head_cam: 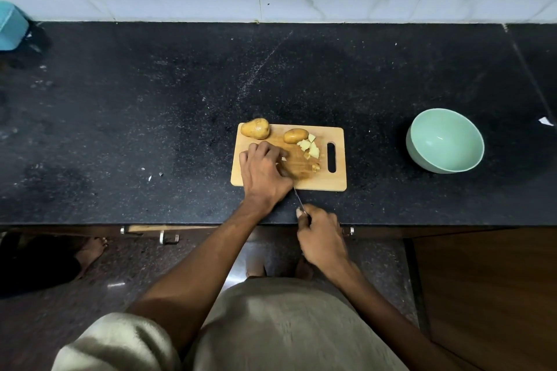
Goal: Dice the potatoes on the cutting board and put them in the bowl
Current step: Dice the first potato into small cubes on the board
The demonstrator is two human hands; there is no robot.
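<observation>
Wooden board point(337, 184) at centre frame: whole potato point(255, 128) upper left, part-cut potato point(296, 135) and dice point(309, 146) beside. Left hand point(262, 173) curled over a blurred piece; right hand point(321, 239) gripping knife point(299, 198). Best kept: fingertips tucked, even cuts. Bowl point(445, 141) far right, without dice.

The cutting board point(337, 181) is pale matt wood. The desk point(150, 117) is black speckled polished stone. The bowl point(444, 141) looks smooth, glossy green. The knife point(299, 198) blade is shiny metal.
</observation>
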